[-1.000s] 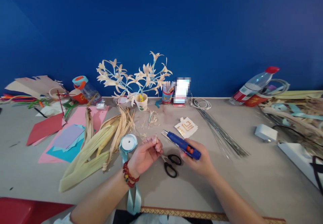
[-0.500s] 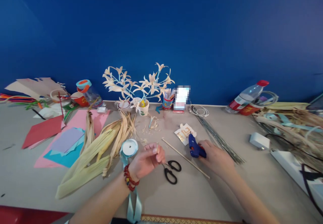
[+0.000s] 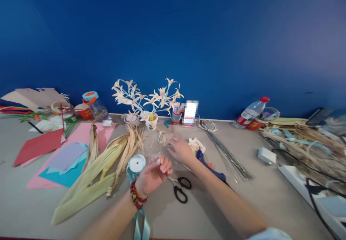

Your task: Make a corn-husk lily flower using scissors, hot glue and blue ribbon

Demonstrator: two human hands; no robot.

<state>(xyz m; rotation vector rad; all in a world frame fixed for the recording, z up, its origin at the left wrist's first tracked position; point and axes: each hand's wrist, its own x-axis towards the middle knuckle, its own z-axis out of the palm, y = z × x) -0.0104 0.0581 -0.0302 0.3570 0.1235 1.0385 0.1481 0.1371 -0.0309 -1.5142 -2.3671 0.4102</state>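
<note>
1. Handwork in the head view seems to be at a gathering step: left hand (image 3: 154, 177) holds a piece (image 3: 159, 156) while right hand (image 3: 180, 150) reaches by the scraps (image 3: 162, 138). A next move would call for a steady left pinch and a light right touch.
2. Piece, same view: small, pale and thin, upright between the left fingertips, above the tabletop (image 3: 167, 220); finer detail is hidden.
3. Right fingers blur; whether spread or pinching, I cannot tell.
</note>
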